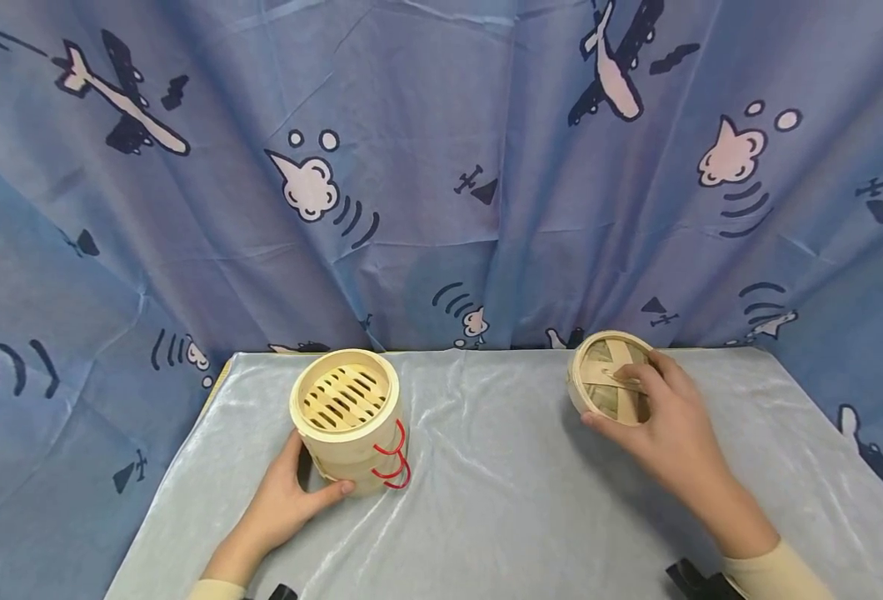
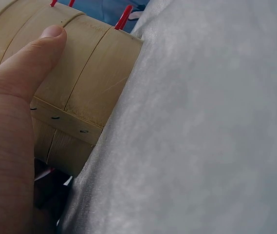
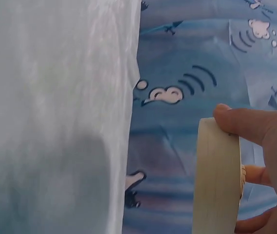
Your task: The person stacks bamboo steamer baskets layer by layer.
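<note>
A stack of round bamboo steamer baskets (image 1: 351,454) stands on the left of the table, its slatted inside showing from above. Red loops (image 1: 391,472) stick out from its right side. My left hand (image 1: 280,500) grips the stack low down, thumb across the front and fingers round the left side, partly hidden. In the left wrist view the thumb (image 2: 41,53) lies on the bamboo wall (image 2: 94,68). My right hand (image 1: 674,425) holds the woven bamboo steamer lid (image 1: 594,372) raised above the table at the right, thumb on its rim (image 3: 216,170) and fingers at the top.
A pale grey velvety cloth (image 1: 501,500) covers the table. Behind its far edge hangs a blue curtain (image 1: 426,167) printed with planes and clouds. The lid's shadow (image 3: 75,180) falls on the cloth.
</note>
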`<state>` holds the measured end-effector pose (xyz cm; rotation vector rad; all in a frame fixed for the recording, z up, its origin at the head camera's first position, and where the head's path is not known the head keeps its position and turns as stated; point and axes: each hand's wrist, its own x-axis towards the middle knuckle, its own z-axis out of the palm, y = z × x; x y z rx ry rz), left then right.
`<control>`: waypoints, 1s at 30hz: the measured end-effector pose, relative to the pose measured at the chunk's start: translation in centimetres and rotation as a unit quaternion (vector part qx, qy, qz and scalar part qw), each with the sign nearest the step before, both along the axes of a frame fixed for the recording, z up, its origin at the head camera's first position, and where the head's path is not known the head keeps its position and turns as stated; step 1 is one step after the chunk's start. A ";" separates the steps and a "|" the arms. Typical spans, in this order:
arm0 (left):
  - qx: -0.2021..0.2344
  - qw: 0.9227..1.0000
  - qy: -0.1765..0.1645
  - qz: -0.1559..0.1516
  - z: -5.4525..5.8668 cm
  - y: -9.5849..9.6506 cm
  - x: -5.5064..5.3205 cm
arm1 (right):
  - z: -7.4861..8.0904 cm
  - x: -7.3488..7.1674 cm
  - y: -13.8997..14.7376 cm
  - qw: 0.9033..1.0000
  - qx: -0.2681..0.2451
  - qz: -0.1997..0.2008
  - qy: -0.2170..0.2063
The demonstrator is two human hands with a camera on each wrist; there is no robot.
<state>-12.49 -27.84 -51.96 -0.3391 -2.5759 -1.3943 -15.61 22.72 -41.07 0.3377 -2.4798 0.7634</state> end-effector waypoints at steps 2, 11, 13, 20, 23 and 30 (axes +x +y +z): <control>-0.002 1.000 -0.001 0.001 -0.1 0.0 0.1 | 0.3 -0.1 -0.7 1.000 -0.003 0.008 -0.006; -0.002 1.000 -0.003 0.002 0.0 0.0 0.2 | 0.3 -0.7 -3.7 0.998 0.013 0.067 -0.002; -0.002 1.000 -0.003 0.000 0.0 0.0 0.1 | 0.4 -0.7 -4.4 0.997 0.015 0.075 -0.003; 0.003 1.000 -0.005 -0.003 0.1 0.0 -0.1 | 0.7 -0.6 -6.1 0.995 0.016 0.098 -0.009; 0.004 1.000 -0.005 -0.003 0.2 -0.1 -0.1 | 0.9 -0.7 -6.7 0.994 0.016 0.106 -0.014; 0.005 1.000 -0.008 -0.003 0.2 0.0 -0.2 | 2.0 -0.8 -7.7 0.992 0.016 0.122 -0.016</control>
